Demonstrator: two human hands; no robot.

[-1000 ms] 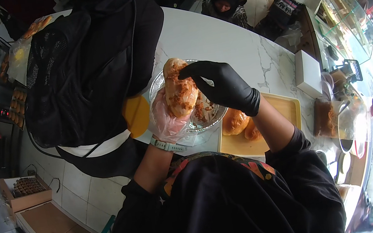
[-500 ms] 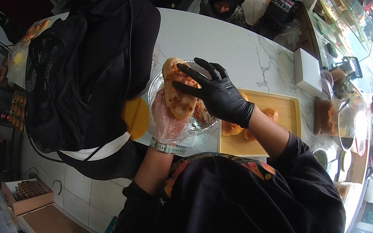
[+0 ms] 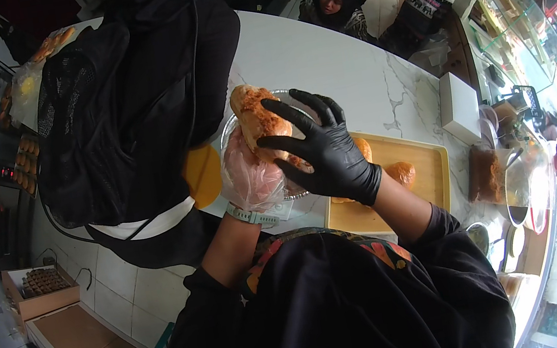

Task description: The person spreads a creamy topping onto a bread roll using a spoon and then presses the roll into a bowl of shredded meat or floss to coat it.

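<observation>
Bun [image 3: 256, 113] now higher between both hands [image 3: 321, 147]

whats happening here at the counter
A person holds a golden-brown pastry in both hands over a clear round container on the white marble counter. The left hand, in a thin clear glove, cups it from below; the right hand, in a black glove, grips it from the side. More pastries lie on a yellow tray to the right.
</observation>
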